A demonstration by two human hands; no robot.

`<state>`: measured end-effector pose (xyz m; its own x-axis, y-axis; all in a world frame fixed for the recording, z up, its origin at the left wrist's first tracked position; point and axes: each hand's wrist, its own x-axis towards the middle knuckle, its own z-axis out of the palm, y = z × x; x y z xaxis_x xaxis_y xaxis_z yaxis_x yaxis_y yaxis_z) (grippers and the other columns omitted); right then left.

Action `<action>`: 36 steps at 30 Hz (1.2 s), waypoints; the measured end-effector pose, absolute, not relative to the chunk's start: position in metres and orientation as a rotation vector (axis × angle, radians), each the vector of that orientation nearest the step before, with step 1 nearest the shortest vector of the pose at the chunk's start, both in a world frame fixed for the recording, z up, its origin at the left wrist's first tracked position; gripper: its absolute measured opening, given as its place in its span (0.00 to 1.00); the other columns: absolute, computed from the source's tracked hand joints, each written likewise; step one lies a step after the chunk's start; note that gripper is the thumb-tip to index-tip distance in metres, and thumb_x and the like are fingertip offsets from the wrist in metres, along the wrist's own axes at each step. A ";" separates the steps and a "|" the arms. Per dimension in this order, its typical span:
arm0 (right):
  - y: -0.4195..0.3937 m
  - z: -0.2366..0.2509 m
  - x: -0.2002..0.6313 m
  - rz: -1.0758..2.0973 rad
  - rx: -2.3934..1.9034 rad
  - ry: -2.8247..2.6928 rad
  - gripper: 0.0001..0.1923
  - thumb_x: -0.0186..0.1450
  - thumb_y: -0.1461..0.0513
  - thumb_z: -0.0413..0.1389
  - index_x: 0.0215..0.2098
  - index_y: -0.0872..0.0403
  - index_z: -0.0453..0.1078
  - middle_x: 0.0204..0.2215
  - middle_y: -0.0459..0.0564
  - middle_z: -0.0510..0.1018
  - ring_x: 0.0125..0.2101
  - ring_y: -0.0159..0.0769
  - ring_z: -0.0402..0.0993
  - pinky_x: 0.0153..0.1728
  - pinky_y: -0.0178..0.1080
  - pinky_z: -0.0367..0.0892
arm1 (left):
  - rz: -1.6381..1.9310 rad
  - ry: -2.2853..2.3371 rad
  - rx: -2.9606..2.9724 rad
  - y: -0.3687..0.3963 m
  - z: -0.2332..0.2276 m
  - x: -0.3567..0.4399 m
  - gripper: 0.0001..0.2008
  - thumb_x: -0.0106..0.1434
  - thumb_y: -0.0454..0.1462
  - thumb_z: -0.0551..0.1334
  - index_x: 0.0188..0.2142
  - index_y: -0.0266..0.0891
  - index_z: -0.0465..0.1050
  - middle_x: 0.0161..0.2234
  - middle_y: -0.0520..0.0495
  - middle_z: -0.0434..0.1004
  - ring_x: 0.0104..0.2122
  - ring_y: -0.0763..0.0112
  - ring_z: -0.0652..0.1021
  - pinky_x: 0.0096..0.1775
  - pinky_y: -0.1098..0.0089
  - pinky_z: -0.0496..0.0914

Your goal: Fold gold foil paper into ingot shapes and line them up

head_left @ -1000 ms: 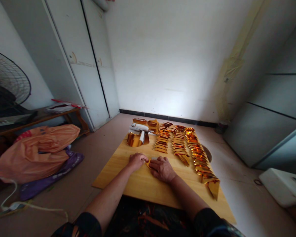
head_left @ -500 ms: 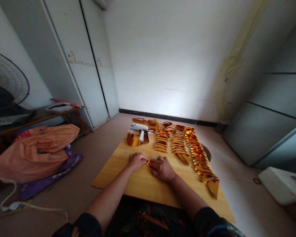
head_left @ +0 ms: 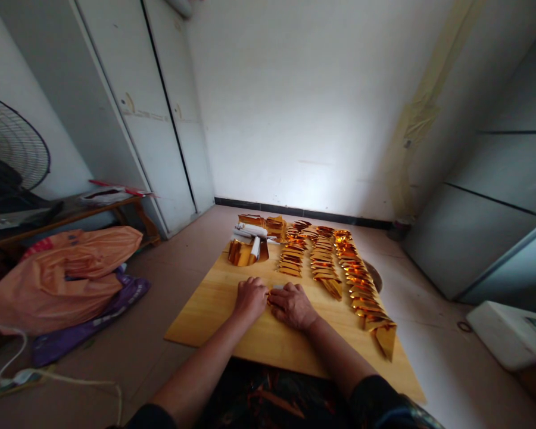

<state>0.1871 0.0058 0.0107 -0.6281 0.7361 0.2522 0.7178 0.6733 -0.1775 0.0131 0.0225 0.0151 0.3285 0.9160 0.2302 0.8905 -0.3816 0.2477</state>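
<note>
Pale walls and tall cupboard doors close in a small room, and we sit on the floor at a low wooden bench (head_left: 205,310). Far out to the left of our left hand (head_left: 250,297) stand a fan (head_left: 9,155) and an orange plastic bag (head_left: 67,271). Our left hand is curled, knuckles up, fingertips pressed down. Between it and our right hand (head_left: 292,305), a small piece of gold foil paper (head_left: 274,289) barely shows; both hands touch it and neither is nearer. We cannot tell its long axis or whether either hand pinches it. Beyond our left hand lies a loose heap of gold sheets (head_left: 245,250). Beyond and to the right of our right hand, rows of folded gold pieces (head_left: 339,262) run away from us. We can read no writing anywhere.
</note>
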 end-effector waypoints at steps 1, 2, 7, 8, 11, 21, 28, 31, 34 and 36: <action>0.006 0.011 0.187 0.086 -1.163 -2.583 0.12 0.67 0.56 0.50 0.46 0.45 0.71 0.44 0.46 0.76 0.39 0.38 0.60 0.39 0.41 0.50 | 0.546 1.664 2.528 0.018 0.014 0.017 0.11 0.59 0.30 0.56 0.33 0.42 0.78 0.37 0.44 0.76 0.42 0.62 0.73 0.44 0.61 0.66; 0.006 0.010 0.187 0.086 -1.172 -2.580 0.13 0.67 0.56 0.50 0.47 0.45 0.71 0.43 0.46 0.76 0.39 0.38 0.60 0.39 0.41 0.50 | 0.581 1.628 2.533 0.013 0.011 0.020 0.12 0.59 0.29 0.55 0.35 0.40 0.77 0.38 0.44 0.76 0.42 0.63 0.73 0.45 0.62 0.67; 0.007 0.008 0.187 0.081 -1.199 -2.586 0.14 0.67 0.54 0.50 0.48 0.45 0.71 0.42 0.48 0.76 0.39 0.39 0.60 0.39 0.41 0.51 | 0.729 1.555 2.474 0.005 -0.010 0.025 0.24 0.56 0.24 0.52 0.50 0.39 0.69 0.45 0.45 0.75 0.45 0.66 0.73 0.49 0.65 0.68; 0.007 0.008 0.186 0.082 -1.198 -2.587 0.14 0.67 0.54 0.50 0.48 0.44 0.71 0.42 0.48 0.76 0.39 0.39 0.61 0.39 0.41 0.51 | 0.718 1.556 2.491 0.004 -0.013 0.024 0.25 0.56 0.25 0.52 0.52 0.39 0.68 0.45 0.45 0.75 0.45 0.66 0.73 0.49 0.65 0.68; 0.007 0.008 0.186 0.094 -1.176 -2.586 0.14 0.67 0.55 0.50 0.50 0.43 0.70 0.42 0.47 0.76 0.40 0.39 0.62 0.40 0.42 0.53 | 0.674 1.598 2.542 0.002 -0.015 0.023 0.24 0.58 0.26 0.53 0.54 0.37 0.66 0.44 0.43 0.77 0.42 0.63 0.75 0.47 0.62 0.69; 0.012 -0.011 0.239 0.191 -1.115 -2.407 0.14 0.63 0.55 0.56 0.45 0.51 0.72 0.53 0.55 0.70 0.46 0.41 0.68 0.46 0.43 0.61 | 0.745 1.570 2.582 -0.006 -0.003 0.025 0.19 0.60 0.30 0.55 0.51 0.41 0.66 0.44 0.44 0.78 0.43 0.62 0.76 0.50 0.56 0.62; 0.009 -0.010 0.243 0.100 -1.185 -2.474 0.10 0.65 0.56 0.54 0.43 0.48 0.74 0.52 0.52 0.71 0.46 0.40 0.67 0.45 0.42 0.59 | 0.695 1.563 2.566 -0.011 0.003 0.026 0.12 0.61 0.34 0.56 0.43 0.46 0.72 0.41 0.47 0.78 0.41 0.63 0.76 0.51 0.55 0.58; 0.010 -0.010 0.238 0.022 -1.199 -2.518 0.10 0.67 0.56 0.53 0.43 0.47 0.73 0.52 0.52 0.71 0.45 0.40 0.67 0.45 0.42 0.57 | 0.686 1.560 2.569 -0.012 0.004 0.025 0.09 0.62 0.35 0.56 0.39 0.45 0.74 0.43 0.46 0.78 0.41 0.63 0.76 0.51 0.55 0.57; 0.009 -0.010 0.236 -0.091 -1.145 -2.551 0.11 0.69 0.57 0.49 0.42 0.48 0.73 0.49 0.51 0.73 0.43 0.38 0.66 0.44 0.41 0.55 | 0.690 1.572 2.564 -0.012 0.004 0.025 0.08 0.62 0.36 0.57 0.39 0.44 0.74 0.42 0.45 0.78 0.40 0.64 0.75 0.51 0.55 0.56; 0.009 -0.010 0.235 -0.156 -1.105 -2.566 0.12 0.70 0.58 0.47 0.40 0.49 0.72 0.46 0.49 0.75 0.41 0.36 0.66 0.42 0.40 0.54 | 0.691 1.581 2.564 -0.012 0.005 0.026 0.08 0.62 0.36 0.57 0.39 0.44 0.73 0.41 0.46 0.78 0.40 0.64 0.76 0.51 0.55 0.56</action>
